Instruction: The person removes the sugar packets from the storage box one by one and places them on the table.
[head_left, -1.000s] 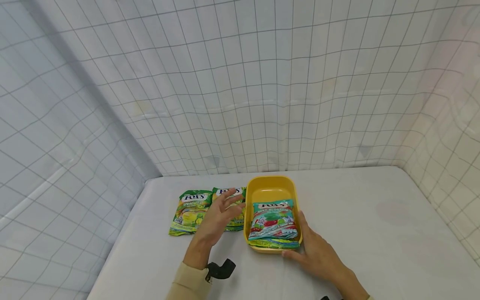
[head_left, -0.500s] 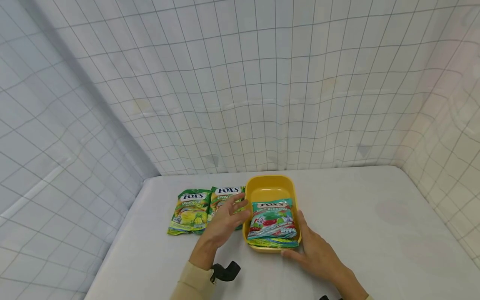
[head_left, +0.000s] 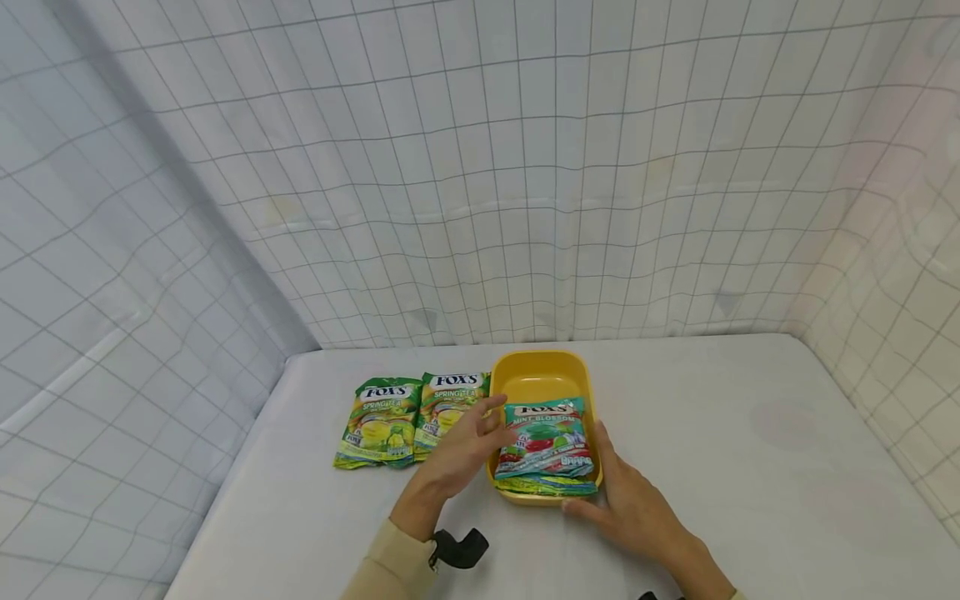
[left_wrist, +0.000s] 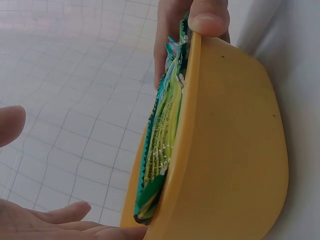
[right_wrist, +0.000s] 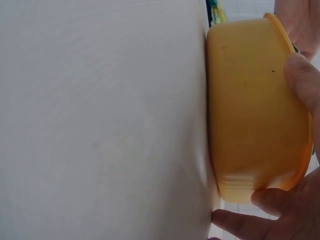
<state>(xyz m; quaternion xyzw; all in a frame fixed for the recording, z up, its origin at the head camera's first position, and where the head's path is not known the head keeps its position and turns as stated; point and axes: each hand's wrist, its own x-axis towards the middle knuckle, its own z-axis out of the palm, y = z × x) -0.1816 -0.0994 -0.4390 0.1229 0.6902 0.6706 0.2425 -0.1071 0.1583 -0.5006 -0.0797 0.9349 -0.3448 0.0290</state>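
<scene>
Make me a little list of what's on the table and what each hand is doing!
Tray: yellow tray on the white table
In the tray: a stack of candy packets, the teal one on top
Beside the tray: two green candy packets, flat on the table, on its left
Left hand: fingers straight, reaching to the tray's left rim
Right hand: holds the tray's right near corner, thumb on the rim

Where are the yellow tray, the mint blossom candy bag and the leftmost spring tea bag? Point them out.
yellow tray (head_left: pixel 542 372), head view, bare far inner wall.
mint blossom candy bag (head_left: pixel 546 437), head view, middle of front.
leftmost spring tea bag (head_left: pixel 380 421), head view, middle of front.
</scene>
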